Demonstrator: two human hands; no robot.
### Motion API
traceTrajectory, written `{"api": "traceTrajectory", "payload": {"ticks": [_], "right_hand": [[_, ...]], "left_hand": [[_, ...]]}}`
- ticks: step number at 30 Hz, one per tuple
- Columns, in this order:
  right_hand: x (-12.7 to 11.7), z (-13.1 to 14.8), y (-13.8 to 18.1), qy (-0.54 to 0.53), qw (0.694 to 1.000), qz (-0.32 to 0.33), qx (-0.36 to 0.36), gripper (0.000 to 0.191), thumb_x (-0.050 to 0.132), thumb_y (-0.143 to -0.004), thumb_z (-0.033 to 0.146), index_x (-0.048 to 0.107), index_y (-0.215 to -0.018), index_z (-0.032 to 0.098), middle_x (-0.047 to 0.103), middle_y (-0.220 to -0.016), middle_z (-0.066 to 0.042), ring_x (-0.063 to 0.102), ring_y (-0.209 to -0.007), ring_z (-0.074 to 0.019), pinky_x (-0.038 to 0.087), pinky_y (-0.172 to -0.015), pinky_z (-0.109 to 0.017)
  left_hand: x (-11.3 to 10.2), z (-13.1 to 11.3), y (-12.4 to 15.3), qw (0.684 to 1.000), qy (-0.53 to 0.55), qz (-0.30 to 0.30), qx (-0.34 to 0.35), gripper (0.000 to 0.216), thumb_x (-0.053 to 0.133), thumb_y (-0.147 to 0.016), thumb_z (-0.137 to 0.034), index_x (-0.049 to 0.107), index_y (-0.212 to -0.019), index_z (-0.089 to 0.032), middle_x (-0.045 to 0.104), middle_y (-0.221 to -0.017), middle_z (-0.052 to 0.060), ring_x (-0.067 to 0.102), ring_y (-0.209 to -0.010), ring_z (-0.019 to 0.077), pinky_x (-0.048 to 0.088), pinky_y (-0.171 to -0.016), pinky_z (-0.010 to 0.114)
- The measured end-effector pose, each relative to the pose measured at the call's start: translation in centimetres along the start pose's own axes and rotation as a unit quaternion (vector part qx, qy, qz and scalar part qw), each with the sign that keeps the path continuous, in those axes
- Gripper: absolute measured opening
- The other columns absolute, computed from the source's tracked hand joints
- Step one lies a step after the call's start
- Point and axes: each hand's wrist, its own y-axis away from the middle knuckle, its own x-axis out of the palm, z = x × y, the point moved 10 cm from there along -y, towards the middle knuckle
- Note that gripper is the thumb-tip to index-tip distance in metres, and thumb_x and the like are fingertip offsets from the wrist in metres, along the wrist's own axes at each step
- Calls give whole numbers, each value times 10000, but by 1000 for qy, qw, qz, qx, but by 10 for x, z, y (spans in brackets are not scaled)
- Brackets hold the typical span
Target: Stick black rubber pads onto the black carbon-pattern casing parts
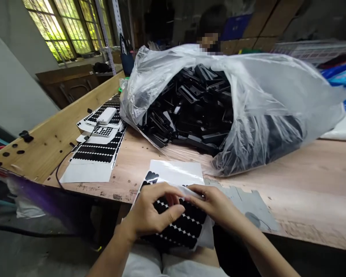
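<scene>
You're holding the sticker sheet (178, 221) at the near edge of the tabletop (305, 184). Your left hand (150, 213) is pinching it w/ thumb on top; your right hand (216, 204) is pinching the top edge. Peel slowly, keeping it flat, so dots aren't tearing.

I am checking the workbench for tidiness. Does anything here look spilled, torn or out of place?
Yes. The plastic bag lies open on its side, black parts sliding toward the table. Loose black pads lie scattered at the far left.
</scene>
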Motion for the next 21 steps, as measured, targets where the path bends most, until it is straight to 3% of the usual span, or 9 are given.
{"api": "traceTrajectory", "payload": {"ticks": [2,6,9,11,13,15,17,21], "right_hand": [[12,0,-9,71,997,21,-3,282,595,-968,412,756,-876,200,803,-864,-63,730,-814,-259,515,-692,-328],[7,16,-41,212,977,-20,-28,223,639,-936,386,782,-985,222,812,-873,-64,743,-750,-257,570,-673,-354],[-29,39,-84,244,960,-128,-45,389,562,-980,371,699,-1290,181,766,-1199,-167,721,-1043,-348,604,-873,-488],[-53,53,-121,257,945,-196,-53,548,499,-963,225,538,-1507,171,580,-1503,-223,544,-1343,-433,544,-1001,-599],[-67,63,-158,255,939,-222,-69,686,506,-882,94,494,-1558,204,465,-1614,-206,416,-1453,-457,503,-1062,-630],[-72,68,-188,233,944,-215,-91,702,559,-789,35,609,-1461,234,557,-1542,-170,477,-1412,-431,467,-1123,-608],[-76,66,-201,191,951,-219,-103,603,596,-756,47,707,-1318,235,674,-1388,-148,585,-1299,-393,444,-1154,-590],[-91,39,-164,58,951,-292,-79,456,627,-850,260,675,-1302,219,727,-1216,-136,694,-1098,-342,518,-1069,-598]], "left_hand": [[19,38,7,990,67,74,-100,175,777,-869,-336,821,-970,-201,759,-818,65,676,-719,192,534,-694,295],[21,91,17,967,164,59,-188,300,773,-858,-455,806,-862,-157,697,-705,49,585,-604,142,457,-602,263],[17,106,19,952,229,28,-199,401,785,-840,-535,791,-891,-138,649,-659,31,548,-561,117,442,-569,244],[18,108,19,943,262,25,-204,452,792,-828,-575,782,-908,-130,632,-642,24,543,-544,110,446,-556,239],[17,109,18,935,287,18,-209,483,789,-828,-601,769,-920,-127,622,-633,16,542,-526,104,450,-545,235],[14,110,17,928,307,3,-212,506,782,-831,-621,753,-928,-125,619,-633,12,547,-511,102,456,-534,234],[11,110,16,923,324,-12,-210,524,780,-831,-636,737,-933,-124,624,-636,13,557,-508,104,465,-529,235],[9,112,16,915,349,-21,-203,519,772,-849,-631,728,-958,-126,640,-643,16,586,-513,107,473,-537,231]]}}
